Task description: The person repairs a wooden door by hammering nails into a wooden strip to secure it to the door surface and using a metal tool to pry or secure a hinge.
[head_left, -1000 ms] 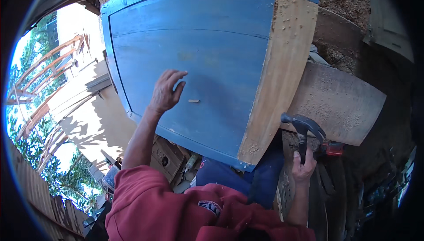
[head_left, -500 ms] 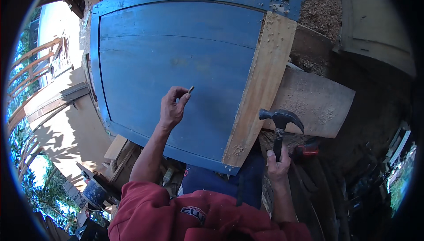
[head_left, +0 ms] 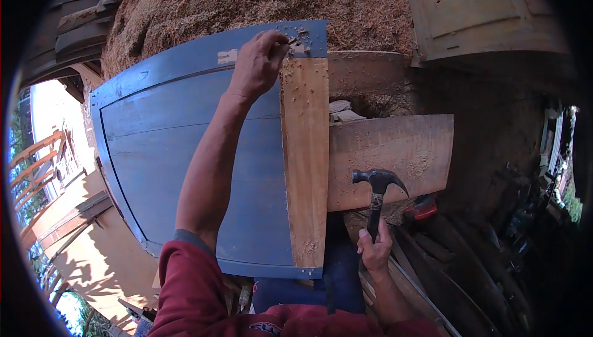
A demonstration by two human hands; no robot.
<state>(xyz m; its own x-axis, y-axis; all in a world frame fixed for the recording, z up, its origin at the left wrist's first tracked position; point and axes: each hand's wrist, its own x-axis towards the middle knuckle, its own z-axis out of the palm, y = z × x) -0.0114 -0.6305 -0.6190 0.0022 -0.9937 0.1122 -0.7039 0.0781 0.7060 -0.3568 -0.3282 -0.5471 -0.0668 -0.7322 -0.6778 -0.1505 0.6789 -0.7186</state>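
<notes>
My left hand (head_left: 256, 65) reaches to the far right corner of a blue panelled door (head_left: 204, 183), with thumb and fingertips pinched on a small wooden peg (head_left: 292, 41). The pinch is just above the far rail, beside a pale scraped patch. Whether the peg touches the wood I cannot tell. A bare wood stile (head_left: 306, 164) runs along the door's right side, dotted with wood crumbs. To the right of the near end, my right hand (head_left: 375, 252) grips the black handle of a claw hammer (head_left: 379, 181). Its head is raised, claw to the right.
A loose board (head_left: 395, 158) strewn with chips lies right of the door. Beyond the door is a heap of wood shavings (head_left: 247, 0). A red and black tool (head_left: 422, 208) lies near the hammer. Another panelled door (head_left: 475, 10) stands at the far right.
My left hand has moved from above the middle of the door to its far right corner, carrying the peg. The view has shifted; my right hand still holds the hammer low on the right.
</notes>
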